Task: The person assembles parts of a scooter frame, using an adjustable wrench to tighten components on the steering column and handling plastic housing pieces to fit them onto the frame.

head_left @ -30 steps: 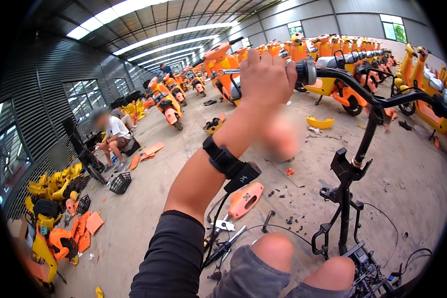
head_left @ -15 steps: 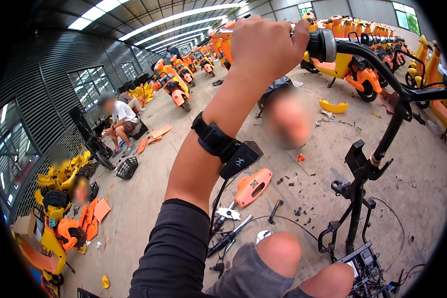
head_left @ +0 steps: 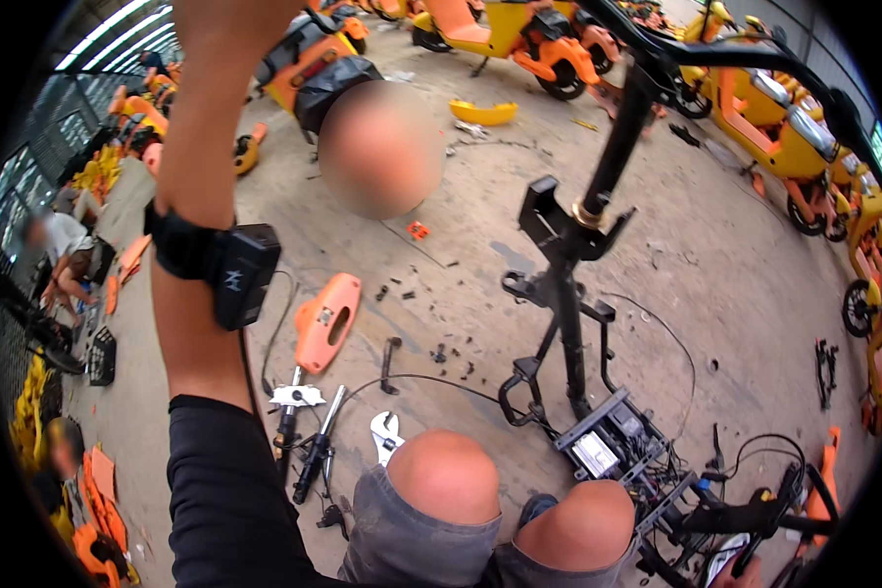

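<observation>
We raise our left forearm toward twelve o'clock, a black wrist device strapped on it; the left hand itself is cut off by the top edge, so we cannot tell whether its fingers are clenched or released. The right hand is out of view. The stripped black scooter frame stands at three o'clock of our knees, panels already off, wiring and battery tray exposed, handlebar still mounted. An orange cover, wrench and loose screws lie on the floor. Faces nearby are blurred.
</observation>
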The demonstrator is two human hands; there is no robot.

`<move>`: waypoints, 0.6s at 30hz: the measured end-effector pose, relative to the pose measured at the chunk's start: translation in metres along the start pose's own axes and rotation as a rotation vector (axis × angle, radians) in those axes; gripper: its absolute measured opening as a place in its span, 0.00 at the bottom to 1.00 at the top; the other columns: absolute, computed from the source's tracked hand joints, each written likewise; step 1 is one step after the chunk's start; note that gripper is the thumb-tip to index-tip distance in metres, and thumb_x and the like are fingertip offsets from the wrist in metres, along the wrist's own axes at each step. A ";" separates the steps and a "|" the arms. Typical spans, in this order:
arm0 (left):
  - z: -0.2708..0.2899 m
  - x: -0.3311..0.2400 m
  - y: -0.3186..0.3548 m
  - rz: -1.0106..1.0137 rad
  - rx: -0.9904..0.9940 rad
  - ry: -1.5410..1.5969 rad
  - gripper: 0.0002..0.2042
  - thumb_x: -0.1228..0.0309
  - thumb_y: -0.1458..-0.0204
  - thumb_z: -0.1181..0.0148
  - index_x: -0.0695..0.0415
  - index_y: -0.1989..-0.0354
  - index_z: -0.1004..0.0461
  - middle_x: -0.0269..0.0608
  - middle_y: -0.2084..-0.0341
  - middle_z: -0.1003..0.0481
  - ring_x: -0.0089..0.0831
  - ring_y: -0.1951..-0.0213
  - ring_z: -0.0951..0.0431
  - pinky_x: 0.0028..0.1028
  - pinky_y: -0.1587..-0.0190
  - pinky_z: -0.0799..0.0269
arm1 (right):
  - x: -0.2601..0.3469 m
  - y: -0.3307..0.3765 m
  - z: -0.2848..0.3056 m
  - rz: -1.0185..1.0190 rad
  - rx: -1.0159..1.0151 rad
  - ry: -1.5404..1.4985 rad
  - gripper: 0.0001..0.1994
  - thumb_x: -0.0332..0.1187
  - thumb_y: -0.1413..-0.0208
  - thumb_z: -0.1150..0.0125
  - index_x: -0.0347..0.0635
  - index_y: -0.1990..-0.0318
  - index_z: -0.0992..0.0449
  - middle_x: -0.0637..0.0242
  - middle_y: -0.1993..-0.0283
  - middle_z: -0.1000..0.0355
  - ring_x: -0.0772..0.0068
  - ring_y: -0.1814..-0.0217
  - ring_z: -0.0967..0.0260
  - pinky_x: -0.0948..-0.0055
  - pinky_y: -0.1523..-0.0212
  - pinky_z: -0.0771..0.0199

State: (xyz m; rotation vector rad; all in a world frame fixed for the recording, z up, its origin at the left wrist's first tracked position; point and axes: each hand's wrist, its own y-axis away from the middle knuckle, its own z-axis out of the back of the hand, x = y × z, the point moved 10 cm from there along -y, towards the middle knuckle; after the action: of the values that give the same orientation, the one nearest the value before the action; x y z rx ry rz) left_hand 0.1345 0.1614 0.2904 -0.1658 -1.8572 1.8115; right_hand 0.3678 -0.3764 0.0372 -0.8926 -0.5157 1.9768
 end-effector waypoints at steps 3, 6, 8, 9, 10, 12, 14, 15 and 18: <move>-0.006 0.007 0.005 -0.233 -0.004 -0.181 0.21 0.59 0.43 0.57 0.59 0.78 0.22 0.54 0.77 0.24 0.54 0.69 0.24 0.47 0.62 0.31 | -0.007 -0.007 -0.005 0.068 -0.029 0.080 0.15 0.50 0.56 0.30 0.57 0.81 0.28 0.71 0.86 0.36 0.65 0.84 0.36 0.63 0.82 0.38; -0.006 0.028 0.020 0.080 0.112 0.106 0.20 0.60 0.43 0.56 0.58 0.78 0.22 0.53 0.77 0.24 0.54 0.69 0.24 0.47 0.64 0.32 | 0.006 -0.020 0.003 0.129 -0.073 0.172 0.15 0.51 0.58 0.30 0.57 0.82 0.28 0.71 0.86 0.37 0.64 0.84 0.37 0.63 0.82 0.39; 0.000 0.041 0.034 0.117 0.077 -0.024 0.20 0.60 0.43 0.56 0.58 0.79 0.22 0.51 0.78 0.24 0.54 0.70 0.25 0.48 0.64 0.32 | 0.008 -0.028 0.000 0.168 -0.074 0.188 0.17 0.52 0.58 0.30 0.55 0.82 0.28 0.71 0.86 0.38 0.63 0.85 0.38 0.62 0.83 0.39; -0.003 0.056 0.045 0.052 -0.015 -0.174 0.21 0.59 0.44 0.55 0.59 0.80 0.22 0.52 0.80 0.24 0.54 0.71 0.24 0.47 0.65 0.32 | 0.009 -0.035 0.002 0.178 -0.090 0.176 0.17 0.52 0.58 0.30 0.54 0.82 0.28 0.71 0.85 0.37 0.63 0.84 0.37 0.62 0.83 0.39; -0.012 0.066 0.059 0.051 -0.003 -0.173 0.21 0.59 0.44 0.55 0.59 0.80 0.22 0.52 0.80 0.24 0.54 0.71 0.24 0.47 0.65 0.32 | 0.014 -0.039 0.003 0.178 -0.095 0.172 0.18 0.52 0.58 0.30 0.53 0.82 0.28 0.70 0.84 0.36 0.63 0.84 0.37 0.62 0.83 0.39; -0.018 0.106 0.056 0.237 0.258 -0.233 0.31 0.42 0.43 0.65 0.54 0.71 0.21 0.48 0.74 0.22 0.50 0.66 0.23 0.43 0.60 0.30 | 0.012 -0.051 -0.004 0.183 -0.096 0.112 0.18 0.52 0.56 0.31 0.51 0.81 0.27 0.70 0.84 0.34 0.63 0.84 0.35 0.64 0.84 0.38; -0.036 0.121 0.082 0.271 0.411 -0.260 0.32 0.40 0.43 0.68 0.54 0.66 0.21 0.47 0.67 0.22 0.52 0.61 0.24 0.43 0.58 0.32 | 0.029 -0.064 -0.005 0.278 -0.136 0.064 0.18 0.53 0.55 0.32 0.51 0.81 0.27 0.71 0.85 0.34 0.63 0.85 0.36 0.64 0.84 0.38; -0.036 0.128 0.099 0.322 0.386 -0.215 0.32 0.41 0.43 0.69 0.54 0.67 0.22 0.47 0.68 0.22 0.52 0.61 0.24 0.44 0.59 0.32 | -0.014 -0.045 -0.035 0.159 -0.082 -0.030 0.08 0.32 0.46 0.38 0.38 0.66 0.28 0.55 0.71 0.32 0.49 0.66 0.34 0.56 0.66 0.35; -0.020 0.130 0.085 0.283 0.426 -0.229 0.30 0.43 0.41 0.66 0.53 0.67 0.20 0.48 0.69 0.22 0.52 0.62 0.24 0.44 0.59 0.31 | -0.034 -0.047 -0.057 0.049 0.060 0.023 0.09 0.35 0.47 0.39 0.39 0.67 0.27 0.59 0.71 0.31 0.57 0.66 0.32 0.63 0.60 0.33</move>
State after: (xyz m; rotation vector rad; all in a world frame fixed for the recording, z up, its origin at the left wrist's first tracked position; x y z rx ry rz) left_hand 0.0101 0.2451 0.2453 -0.0686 -1.6037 2.4676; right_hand 0.4487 -0.3797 0.0431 -0.8974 -0.4230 2.0134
